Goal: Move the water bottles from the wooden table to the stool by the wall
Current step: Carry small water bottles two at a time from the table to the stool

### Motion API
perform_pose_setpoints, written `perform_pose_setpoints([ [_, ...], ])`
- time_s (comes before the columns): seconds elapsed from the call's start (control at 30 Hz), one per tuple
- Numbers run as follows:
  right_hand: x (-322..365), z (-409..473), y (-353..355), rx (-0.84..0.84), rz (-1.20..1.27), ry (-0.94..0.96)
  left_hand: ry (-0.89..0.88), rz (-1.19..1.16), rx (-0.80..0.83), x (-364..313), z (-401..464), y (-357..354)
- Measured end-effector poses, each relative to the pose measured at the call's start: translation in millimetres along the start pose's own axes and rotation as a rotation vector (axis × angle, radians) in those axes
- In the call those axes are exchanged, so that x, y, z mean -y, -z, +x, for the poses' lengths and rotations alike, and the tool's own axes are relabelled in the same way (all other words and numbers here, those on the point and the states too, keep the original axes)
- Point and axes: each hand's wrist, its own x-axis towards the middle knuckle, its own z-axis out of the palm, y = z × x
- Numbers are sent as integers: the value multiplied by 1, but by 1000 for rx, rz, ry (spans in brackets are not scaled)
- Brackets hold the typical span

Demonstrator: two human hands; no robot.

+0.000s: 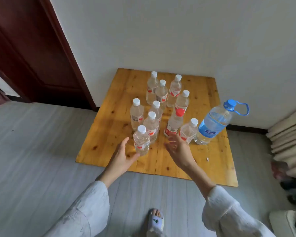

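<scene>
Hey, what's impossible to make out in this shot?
- Stool: outside the head view, beyond its edges.
- Label text on the small bottles: too small and blurred.
- Right hand fingertips: motion-blurred, so contact with the red-capped bottle is unclear.
- Pile at the right: cut off by the edge.

A dark red door (29,53) stands at the left beside a white wall (178,31). Grey floor (32,151) spreads below. Folded cream bedding (290,142) lies at the right edge.
</scene>
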Motion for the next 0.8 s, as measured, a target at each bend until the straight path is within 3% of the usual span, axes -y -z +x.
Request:
perform_pose_setpoints([
  [0.13, -14, 43, -11, 35, 25, -61, 80, -80, -27, 1, 32, -16],
  [0.33, -39, 93, -37, 8, 85, -83, 78, -136, -16, 12, 75, -40],
  [0.53, -46, 121, -61, 86, 149, -84, 101, -137, -48, 27, 99, -29],
  [0.8, -45, 131, -87, -43, 117, -83, 198, -277, -17, 49, 110, 0],
])
